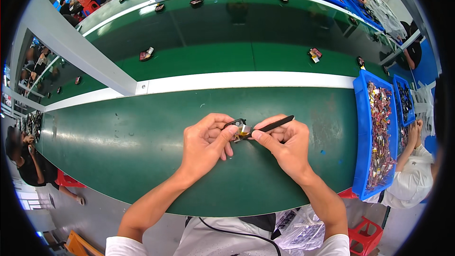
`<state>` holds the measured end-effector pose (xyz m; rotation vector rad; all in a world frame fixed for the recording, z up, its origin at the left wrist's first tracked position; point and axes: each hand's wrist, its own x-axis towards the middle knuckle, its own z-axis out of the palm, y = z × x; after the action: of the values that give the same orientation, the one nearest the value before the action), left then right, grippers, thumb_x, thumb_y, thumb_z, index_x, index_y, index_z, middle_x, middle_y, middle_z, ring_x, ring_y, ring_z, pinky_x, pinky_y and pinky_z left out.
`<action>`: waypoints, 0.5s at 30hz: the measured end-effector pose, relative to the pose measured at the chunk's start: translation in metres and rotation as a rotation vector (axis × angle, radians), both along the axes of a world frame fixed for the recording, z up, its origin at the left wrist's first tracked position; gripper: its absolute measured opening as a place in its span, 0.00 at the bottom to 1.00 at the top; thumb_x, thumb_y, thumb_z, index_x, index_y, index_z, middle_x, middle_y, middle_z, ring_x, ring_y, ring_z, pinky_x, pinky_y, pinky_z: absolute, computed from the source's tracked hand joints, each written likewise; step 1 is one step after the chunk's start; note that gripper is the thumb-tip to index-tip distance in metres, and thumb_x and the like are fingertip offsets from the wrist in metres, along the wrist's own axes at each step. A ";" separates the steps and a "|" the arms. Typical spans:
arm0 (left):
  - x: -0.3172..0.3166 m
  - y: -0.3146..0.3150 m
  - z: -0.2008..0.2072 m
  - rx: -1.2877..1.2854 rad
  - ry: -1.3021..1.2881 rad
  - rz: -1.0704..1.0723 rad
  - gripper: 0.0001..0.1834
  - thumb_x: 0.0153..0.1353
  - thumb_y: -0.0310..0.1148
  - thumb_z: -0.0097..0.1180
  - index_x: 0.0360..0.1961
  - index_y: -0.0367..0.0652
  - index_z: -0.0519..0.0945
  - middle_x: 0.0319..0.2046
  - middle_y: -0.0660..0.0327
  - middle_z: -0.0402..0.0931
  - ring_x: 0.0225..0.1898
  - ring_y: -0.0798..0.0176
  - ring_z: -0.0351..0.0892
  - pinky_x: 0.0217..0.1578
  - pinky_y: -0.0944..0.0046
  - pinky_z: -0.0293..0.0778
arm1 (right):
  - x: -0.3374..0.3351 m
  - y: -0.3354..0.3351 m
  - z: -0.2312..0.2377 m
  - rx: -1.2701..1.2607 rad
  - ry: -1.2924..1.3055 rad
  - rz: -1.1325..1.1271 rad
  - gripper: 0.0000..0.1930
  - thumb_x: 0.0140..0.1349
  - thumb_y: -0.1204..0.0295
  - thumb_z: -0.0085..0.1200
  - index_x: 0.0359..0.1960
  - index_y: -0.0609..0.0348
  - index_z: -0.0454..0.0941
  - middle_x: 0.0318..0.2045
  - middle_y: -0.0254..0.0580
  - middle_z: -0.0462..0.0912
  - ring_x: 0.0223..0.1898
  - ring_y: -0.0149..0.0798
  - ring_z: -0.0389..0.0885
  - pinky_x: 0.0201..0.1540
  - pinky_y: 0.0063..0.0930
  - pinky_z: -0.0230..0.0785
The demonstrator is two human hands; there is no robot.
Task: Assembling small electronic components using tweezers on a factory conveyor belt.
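Remote notes: left hand (pixel 204 142) pinches small black-framed electronic part (pixel 242 128); right hand (pixel 290 145) grips slim black tool (pixel 274 125). I'd brace the part, keep tool pressure light.

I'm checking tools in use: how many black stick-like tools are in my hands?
1: the black tool in your right hand, one end at the small assembly in your left hand.

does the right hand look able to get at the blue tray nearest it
Probably yes: only green tabletop shows between the right hand and the blue tray, whose top is open, though the black pen-like tool in that hand might hamper grasping.
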<state>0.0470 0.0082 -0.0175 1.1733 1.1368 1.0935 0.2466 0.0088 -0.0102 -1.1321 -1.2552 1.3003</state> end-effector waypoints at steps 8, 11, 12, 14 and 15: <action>-0.004 0.005 0.005 -0.116 -0.064 -0.070 0.14 0.71 0.29 0.57 0.49 0.27 0.79 0.33 0.52 0.83 0.22 0.64 0.84 0.16 0.70 0.74 | 0.000 0.000 0.001 0.098 -0.022 -0.015 0.05 0.60 0.83 0.65 0.37 0.67 0.84 0.26 0.31 0.84 0.18 0.13 0.62 0.20 0.12 0.51; -0.009 0.008 0.002 -0.127 -0.120 -0.117 0.15 0.72 0.32 0.56 0.49 0.27 0.79 0.34 0.52 0.83 0.23 0.62 0.84 0.16 0.70 0.75 | 0.003 0.001 -0.001 0.138 0.008 0.026 0.05 0.59 0.83 0.66 0.37 0.66 0.85 0.27 0.31 0.85 0.18 0.13 0.62 0.20 0.12 0.51; -0.010 0.008 0.002 -0.127 -0.121 -0.116 0.15 0.72 0.32 0.56 0.49 0.27 0.79 0.34 0.52 0.83 0.23 0.62 0.84 0.16 0.70 0.75 | 0.002 0.001 -0.002 0.138 0.007 0.027 0.05 0.59 0.83 0.66 0.37 0.66 0.85 0.27 0.31 0.85 0.18 0.13 0.62 0.20 0.12 0.51; -0.011 0.009 0.003 -0.128 -0.128 -0.159 0.18 0.74 0.36 0.54 0.49 0.27 0.80 0.35 0.51 0.84 0.22 0.62 0.84 0.16 0.70 0.77 | 0.002 0.000 -0.002 0.207 0.003 0.003 0.05 0.59 0.84 0.66 0.36 0.65 0.85 0.28 0.33 0.85 0.17 0.13 0.62 0.19 0.13 0.50; -0.011 0.009 0.003 -0.129 -0.129 -0.158 0.18 0.74 0.36 0.54 0.49 0.27 0.80 0.35 0.51 0.84 0.22 0.62 0.84 0.16 0.70 0.77 | 0.001 0.000 -0.003 0.206 0.002 0.005 0.05 0.59 0.84 0.66 0.36 0.65 0.85 0.28 0.33 0.85 0.17 0.13 0.62 0.19 0.13 0.50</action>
<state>0.0358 0.0171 -0.0146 1.0577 0.9833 0.9467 0.2475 0.0085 -0.0129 -0.9813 -1.3569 1.1463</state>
